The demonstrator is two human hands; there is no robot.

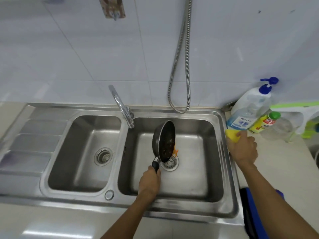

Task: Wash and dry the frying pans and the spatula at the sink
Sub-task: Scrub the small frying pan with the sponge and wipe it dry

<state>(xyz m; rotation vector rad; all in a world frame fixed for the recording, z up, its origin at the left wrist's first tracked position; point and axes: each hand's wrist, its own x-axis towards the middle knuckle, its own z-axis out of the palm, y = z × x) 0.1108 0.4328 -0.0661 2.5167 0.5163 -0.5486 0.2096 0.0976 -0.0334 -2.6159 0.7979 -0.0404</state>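
Observation:
A small black frying pan (164,141) with dark residue inside is tipped on its edge over the right sink basin (189,178), above the drain strainer (170,163). My left hand (149,183) is shut on its black handle. An orange thing (176,151), perhaps the spatula, peeks out behind the pan; most of it is hidden. My right hand (242,147) rests on the counter at the sink's right rim, gripping a yellow sponge (232,135).
The chrome tap (123,107) stands between the two basins, with no water running. A metal shower hose (180,66) hangs down the wall. A pump soap bottle (248,109), a yellow bottle (262,122) and a green-white tool (303,114) crowd the right counter. The left basin (82,152) adjoins a drainboard (29,140).

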